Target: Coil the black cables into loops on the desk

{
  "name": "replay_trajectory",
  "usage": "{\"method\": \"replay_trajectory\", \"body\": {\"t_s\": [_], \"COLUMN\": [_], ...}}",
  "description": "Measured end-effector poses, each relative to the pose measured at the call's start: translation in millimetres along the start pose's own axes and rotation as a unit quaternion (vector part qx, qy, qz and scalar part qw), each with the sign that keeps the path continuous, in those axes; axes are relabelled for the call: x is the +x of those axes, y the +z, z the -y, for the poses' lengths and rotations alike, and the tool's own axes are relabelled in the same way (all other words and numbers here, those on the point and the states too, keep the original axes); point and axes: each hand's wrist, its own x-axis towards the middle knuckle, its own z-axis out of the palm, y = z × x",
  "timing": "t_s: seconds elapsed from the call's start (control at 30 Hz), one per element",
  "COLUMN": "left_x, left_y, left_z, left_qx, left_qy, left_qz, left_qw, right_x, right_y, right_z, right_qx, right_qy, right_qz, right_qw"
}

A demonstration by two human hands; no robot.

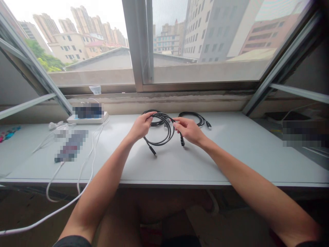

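A thin black cable (157, 144), looped into a coil, hangs between my hands above the table. My left hand (142, 126) pinches the coil's upper left side. On the other side, the fingers of my right hand (189, 130) are closed on the upper right strands. One plug (153, 151) dangles below the loops with its metal tip pointing down. Another black connector (182, 140) hangs just under my right hand. Partly hidden behind the held coil lies a second black coil. A third coiled black cable (196, 113) rests on the table behind my right hand, its plug (208, 125) pointing right.
The pale table (164, 171) runs along a window. At left, a white power strip (88, 119) and a blurred-out flat item (70, 145) sit with white cords (94, 151), one trailing over the front edge. Metal frame bars (264, 65) slant at both sides.
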Motion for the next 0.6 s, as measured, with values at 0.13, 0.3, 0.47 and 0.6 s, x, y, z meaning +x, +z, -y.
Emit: {"method": "replay_trajectory", "body": {"t_s": [0.13,0.3,0.47,0.6], "left_x": [-5.8,-8.6,-12.0,-14.2], "left_y": [11.3,28.6,44.3,49.1], "left_z": [-4.6,-4.7,7.3,11.9], "left_qx": [-0.123,-0.309,-0.275,-0.173], "left_qy": [-0.032,-0.047,-0.061,-0.048], "left_qz": [0.083,0.064,0.11,0.067], "left_qw": [0.988,0.948,0.953,0.981], "right_x": [-2.0,-2.3,3.2,2.5], "right_y": [14.1,16.3,6.8,10.5], "right_z": [6.6,20.5,19.2,14.8], "right_qx": [0.173,0.314,0.313,0.279], "right_qy": [0.057,0.046,0.042,0.043], "right_qz": [0.028,-0.035,-0.12,-0.104], "right_qw": [0.983,0.948,0.941,0.954]}}
